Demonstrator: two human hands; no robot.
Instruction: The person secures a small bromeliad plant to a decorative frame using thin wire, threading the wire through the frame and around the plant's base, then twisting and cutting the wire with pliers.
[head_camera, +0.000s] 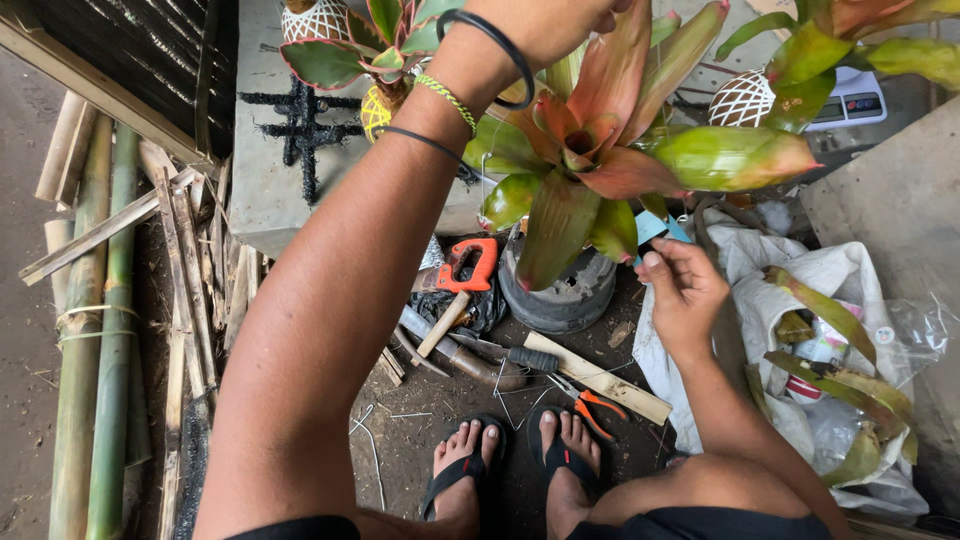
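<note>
Two hands are raised around a red-green plant (590, 150): the left hand (560, 20) is closed on its upper leaves, the right hand (683, 290), just below it, pinches a blue tool (655, 228).

The left hand (560, 20) grips the bromeliad (590, 150) from above; below the plant, the right hand (685, 290) pinches a blue object (655, 228).

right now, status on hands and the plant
Left hand up top, gripping plant. Right hand shut on blue tool under leaves. Black pot below.
</note>
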